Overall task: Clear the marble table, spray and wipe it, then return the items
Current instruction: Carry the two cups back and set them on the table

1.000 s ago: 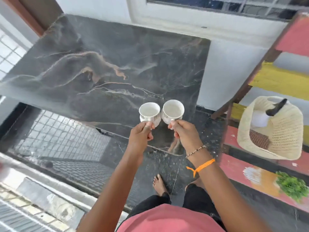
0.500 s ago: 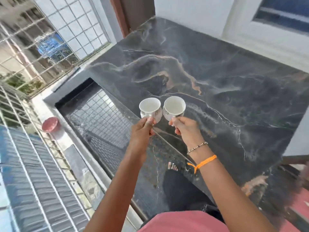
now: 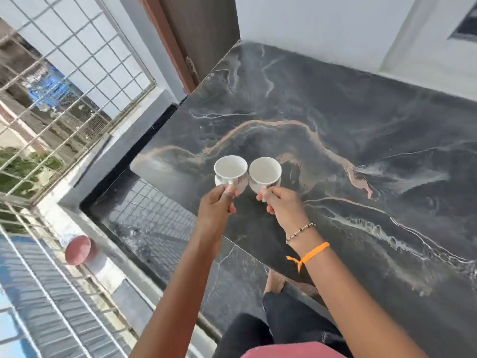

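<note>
Now closer over the marble table (image 3: 335,130): left hand (image 3: 215,202) pinching left cup (image 3: 230,171), right hand (image 3: 282,204) pinching right cup (image 3: 264,174). Probably putting back.

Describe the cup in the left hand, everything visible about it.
The left cup is a small white cup, glossy like ceramic, with a round open mouth, a bulging body and a faint dark pattern low on its side. It looks empty. It is held upright above the near corner of the marble table, pinched by the left hand at its near side. Its body meets or nearly meets the right cup.
</note>
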The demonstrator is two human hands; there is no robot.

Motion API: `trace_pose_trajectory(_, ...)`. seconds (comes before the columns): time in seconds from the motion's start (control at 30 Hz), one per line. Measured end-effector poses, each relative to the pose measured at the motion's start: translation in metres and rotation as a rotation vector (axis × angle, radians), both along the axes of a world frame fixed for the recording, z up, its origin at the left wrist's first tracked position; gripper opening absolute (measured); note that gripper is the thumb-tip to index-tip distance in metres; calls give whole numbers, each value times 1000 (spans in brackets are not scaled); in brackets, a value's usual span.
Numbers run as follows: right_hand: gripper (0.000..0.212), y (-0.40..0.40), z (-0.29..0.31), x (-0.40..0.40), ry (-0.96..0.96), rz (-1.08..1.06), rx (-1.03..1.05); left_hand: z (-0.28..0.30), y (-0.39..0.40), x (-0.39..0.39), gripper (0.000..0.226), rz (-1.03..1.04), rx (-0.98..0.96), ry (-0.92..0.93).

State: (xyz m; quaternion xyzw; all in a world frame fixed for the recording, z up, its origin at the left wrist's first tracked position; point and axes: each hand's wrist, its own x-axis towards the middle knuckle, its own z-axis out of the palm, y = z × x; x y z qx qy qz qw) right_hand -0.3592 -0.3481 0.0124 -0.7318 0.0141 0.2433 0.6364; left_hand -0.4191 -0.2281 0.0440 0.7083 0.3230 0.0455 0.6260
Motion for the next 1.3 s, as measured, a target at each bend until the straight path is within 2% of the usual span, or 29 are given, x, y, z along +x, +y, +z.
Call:
trace_pose_trajectory(0.13,38,33,3,26,-5,-33,-42,-2,36,32,34,-39,-34,-8)
trace_pose_trajectory(0.3,36,71,8,71,-60,-110,-96,-12,84,92,33,-183,-52,-16)
trace_pose_trajectory(0.53,33,144,13,166,-80,-322,-144,-26,164,218,31,-374,-59,-22)
trace_pose_trajectory(0.7,23,193,6,251,-64,-462,-152,-34,212,317,40,-475,-36,-67)
trace_pose_trajectory(0.87,25,229,-11,327,-70,-596,-212,-53,237,400,36,-554,-29,-68)
trace_pose_trajectory(1.07,22,240,-23,377,-82,-656,-311,-67,242,450,36,-590,-9,-46)
trace_pose_trajectory(1.2,35,242,-26,396,-90,-672,-395,-74,245,469,35,-613,-54,-49)
trace_pose_trajectory(1.3,36,242,-26,404,-81,-662,-417,-77,245,479,36,-624,-37,-41)
